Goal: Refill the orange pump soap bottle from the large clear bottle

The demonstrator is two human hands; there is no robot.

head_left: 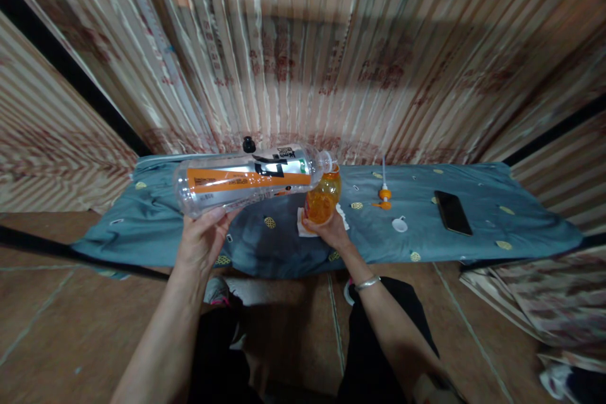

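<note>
My left hand [207, 233] is wrapped under the base end of a large clear plastic bottle [250, 180] with an orange and silver label. That bottle lies almost level in the air, its neck pointing right. Its mouth meets the top of a smaller orange see-through bottle [325, 192]; whether the rims touch I cannot tell. Around the orange bottle's lower part my right hand [331, 230] is closed. A white tissue [305, 225] shows beneath that hand. I cannot make out any liquid running between the bottles.
An orange pump head [385, 197] with a pale tube lies on the teal patterned cloth [161, 227], right of the bottles. Farther right is a dark phone [453, 212]. A black cap [249, 144] sits at the back. Striped curtains [303, 44] hang behind, with dark poles [71, 69] at the sides.
</note>
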